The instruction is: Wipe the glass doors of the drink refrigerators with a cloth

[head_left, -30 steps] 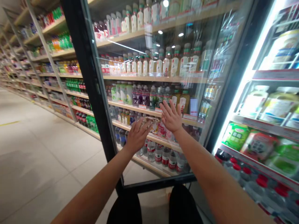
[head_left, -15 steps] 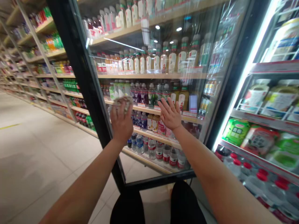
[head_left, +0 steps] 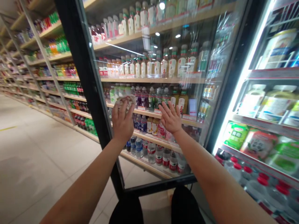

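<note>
A glass door in a black frame stands open in front of me, with shelves of bottles showing through it. My left hand presses a crumpled, light patterned cloth against the pane, near the frame's left side. The fingers lie over the cloth, partly covering it. To its right, my right hand rests on the glass with its fingers spread and nothing in it.
At the right is a lit fridge with shelf edges, cartons, bags and red-capped bottles. Long drink shelves run along the left beside the tiled floor. My knees are below the door.
The view has tilted slightly, so shelves and door sit a little lower. Both hands keep nearly the same place on the glass; the left hand and cloth look less blurred.
</note>
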A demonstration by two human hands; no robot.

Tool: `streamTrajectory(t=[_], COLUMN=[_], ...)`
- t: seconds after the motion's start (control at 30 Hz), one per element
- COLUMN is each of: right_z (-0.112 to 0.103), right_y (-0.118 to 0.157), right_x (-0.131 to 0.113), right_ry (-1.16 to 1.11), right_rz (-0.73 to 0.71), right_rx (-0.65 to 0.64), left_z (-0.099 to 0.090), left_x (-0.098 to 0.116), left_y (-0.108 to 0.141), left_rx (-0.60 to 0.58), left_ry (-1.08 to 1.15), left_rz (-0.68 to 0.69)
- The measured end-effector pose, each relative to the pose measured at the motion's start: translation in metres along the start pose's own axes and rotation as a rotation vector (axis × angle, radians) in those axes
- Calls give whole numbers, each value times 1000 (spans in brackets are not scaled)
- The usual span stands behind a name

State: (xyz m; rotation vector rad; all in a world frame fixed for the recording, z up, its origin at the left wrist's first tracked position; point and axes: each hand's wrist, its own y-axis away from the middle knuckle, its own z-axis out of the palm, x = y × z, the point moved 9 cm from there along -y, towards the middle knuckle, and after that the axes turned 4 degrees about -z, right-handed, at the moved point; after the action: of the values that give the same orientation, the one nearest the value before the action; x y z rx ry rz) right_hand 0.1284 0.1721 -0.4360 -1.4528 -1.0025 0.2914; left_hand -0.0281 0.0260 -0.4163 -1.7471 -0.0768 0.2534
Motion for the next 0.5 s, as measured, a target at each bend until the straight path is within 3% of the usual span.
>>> streamTrajectory(t=[0.07,0.17,0.23,0.3,0.43,0.5], right_z=[-1,0,1,1,1,1], right_y=[0,-1,-1,0,-1,-1], right_x=[0,1,1,1,1,1], right_ry=[-6,-19,-30,-31,-29,-36], right_rz=[0,11,18,17,17,19], right_rx=[-2,-21,-35,-31,-26,-21], left_z=[10,26,29,24,3,-4], left_x=[20,55,61,47,0,-13], left_y=[26,68,78,65,17,7], left_rx=[-34,-160,-207,-186,-31,42], left_ry=[18,68,86,76,23,18], left_rz=[92,361,452,412,152,48])
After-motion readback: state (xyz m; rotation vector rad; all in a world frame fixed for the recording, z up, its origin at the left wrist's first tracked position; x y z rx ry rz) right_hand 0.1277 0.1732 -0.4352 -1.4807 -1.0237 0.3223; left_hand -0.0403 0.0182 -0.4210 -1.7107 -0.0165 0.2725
